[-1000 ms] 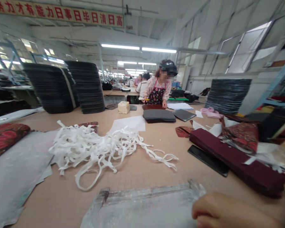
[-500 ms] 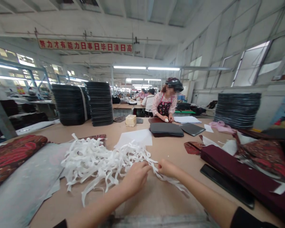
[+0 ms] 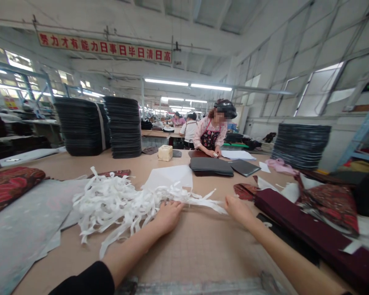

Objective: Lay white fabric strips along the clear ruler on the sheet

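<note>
Since the white strips (image 3: pixel 123 203) are one tangled heap at 10 o'clock, drawing one out could drag the lot off the table (image 3: pixel 190 254) — left hand (image 3: pixel 169 215) lies flat on the heap edge, fingers loose; right hand (image 3: pixel 236 208) at 1 o'clock pinches one strip end. Counts: 2 hands, 1 heap, 3 dark stacks behind

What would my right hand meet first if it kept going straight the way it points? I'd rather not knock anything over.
Likely the loose ends of the white strips that the right hand is pulling; beyond them, the dark stacked panels. Depth is hard to judge.
</note>
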A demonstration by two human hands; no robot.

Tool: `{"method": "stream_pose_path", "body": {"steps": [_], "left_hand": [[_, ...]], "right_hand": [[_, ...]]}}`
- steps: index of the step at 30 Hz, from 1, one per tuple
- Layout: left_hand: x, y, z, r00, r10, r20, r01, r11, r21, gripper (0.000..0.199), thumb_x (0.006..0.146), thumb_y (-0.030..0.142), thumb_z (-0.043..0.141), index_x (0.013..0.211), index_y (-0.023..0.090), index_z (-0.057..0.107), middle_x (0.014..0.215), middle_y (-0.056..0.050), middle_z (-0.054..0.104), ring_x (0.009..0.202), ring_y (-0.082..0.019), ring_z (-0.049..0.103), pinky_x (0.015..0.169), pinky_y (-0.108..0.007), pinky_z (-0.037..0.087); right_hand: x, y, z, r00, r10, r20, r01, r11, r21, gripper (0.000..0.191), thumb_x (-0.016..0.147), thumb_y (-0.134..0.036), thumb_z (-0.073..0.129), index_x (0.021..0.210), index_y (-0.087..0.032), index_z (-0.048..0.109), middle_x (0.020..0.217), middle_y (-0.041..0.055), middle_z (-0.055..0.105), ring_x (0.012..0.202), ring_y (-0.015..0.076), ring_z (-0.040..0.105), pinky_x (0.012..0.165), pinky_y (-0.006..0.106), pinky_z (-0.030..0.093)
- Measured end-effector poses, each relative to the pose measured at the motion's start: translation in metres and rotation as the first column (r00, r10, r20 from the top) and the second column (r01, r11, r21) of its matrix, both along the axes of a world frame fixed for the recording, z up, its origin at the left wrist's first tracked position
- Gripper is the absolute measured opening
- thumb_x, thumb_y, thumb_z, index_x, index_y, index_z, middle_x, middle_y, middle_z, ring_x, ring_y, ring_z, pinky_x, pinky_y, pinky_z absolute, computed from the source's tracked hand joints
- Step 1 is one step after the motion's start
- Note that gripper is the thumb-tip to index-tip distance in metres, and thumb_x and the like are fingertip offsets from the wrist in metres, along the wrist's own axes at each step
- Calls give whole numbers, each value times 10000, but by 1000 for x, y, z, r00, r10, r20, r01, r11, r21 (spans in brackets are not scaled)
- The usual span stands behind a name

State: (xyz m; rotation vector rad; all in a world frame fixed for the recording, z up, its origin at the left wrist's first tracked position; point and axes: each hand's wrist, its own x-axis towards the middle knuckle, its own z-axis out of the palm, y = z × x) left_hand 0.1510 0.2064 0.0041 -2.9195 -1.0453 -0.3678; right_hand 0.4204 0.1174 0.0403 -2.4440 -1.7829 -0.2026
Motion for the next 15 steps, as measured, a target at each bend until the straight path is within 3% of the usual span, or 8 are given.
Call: {"method": "stream_pose_path", "body": {"steps": [3,5,7,10,15], "left_hand": [[-8,-4,8,1000,-13,-19,12,1000,-14,291,788,221,472,1061,233,571,1080,-61,622,1028,-267,536,905,-426,353],[-11,-6,12,1000,-15,-15,15,1000,-19,263,796,274,489,1039,236,582,1017,-48,643,989,-246,559,895,-386,366],[-11,-9,14,1000,-1,0,1,1000,-12,234,816,283,475,1012,228,589,992,-45,643,974,-229,565,892,-358,367],[-7,-14,13,998,47,42,-48,999,18,215,839,271,448,991,200,582,1035,-67,609,999,-232,547,891,-348,366],[-2,-17,3,991,100,93,-105,993,48,407,840,244,446,1243,192,416,1269,-94,476,1109,-236,486,907,-347,370]], "right_hand": [[-2,-1,2,998,66,-1,-66,996,-54,104,844,-184,529,785,-136,599,726,16,608,656,147,567,615,270,407],[-9,-2,7,995,96,17,-95,994,-52,116,809,-140,543,717,-128,613,738,60,611,682,177,574,621,281,399],[-21,-1,13,992,117,58,-118,993,16,160,826,-103,474,782,-108,628,869,141,607,824,237,571,694,312,383],[-49,5,18,979,181,98,-192,974,117,246,876,-111,371,962,-120,601,1048,167,555,1019,267,492,835,343,331],[-86,23,-4,943,330,42,-332,941,58,179,820,-194,512,974,-190,603,1010,72,602,955,203,534,804,266,361]]}}
